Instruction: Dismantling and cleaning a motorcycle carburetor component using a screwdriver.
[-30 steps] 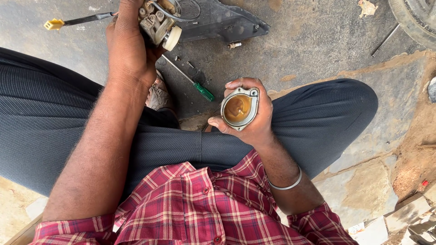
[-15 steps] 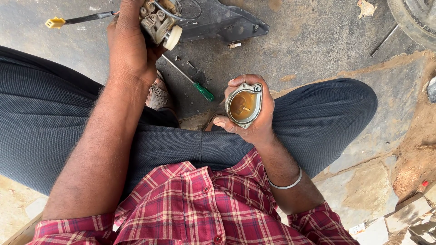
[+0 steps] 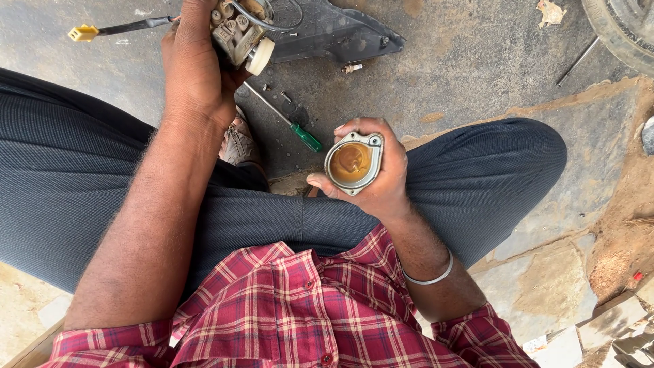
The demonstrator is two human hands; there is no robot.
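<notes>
A rough, stained concrete floor [image 3: 477, 61] fills the scene, its grey surface giving way to sandy, cracked patches at the right. Across it stretch the person's crossed legs in dark, finely ribbed trousers [image 3: 82, 177], with a red-and-white plaid shirt [image 3: 293, 313] at the bottom edge. A black, angular plastic panel [image 3: 340, 31] lies flat on the floor at the top, and a curved slice of rubber tyre [image 3: 627, 27] shows in the upper right corner. The left hand [image 3: 194, 68] is clamped around a grimy metal carburetor body [image 3: 238, 31], a lumpy casting with a pale round cap, held up over the floor near the panel. The right hand [image 3: 378, 174] is closed around a small float bowl [image 3: 353, 162], a rounded metal cup with lugged corners and an amber-brown, glossy inside, held above the right knee. Between the 2 hands a slim screwdriver [image 3: 289, 119] with a green handle lies on the floor. A thin silver bangle [image 3: 429, 276] circles the right wrist.
</notes>
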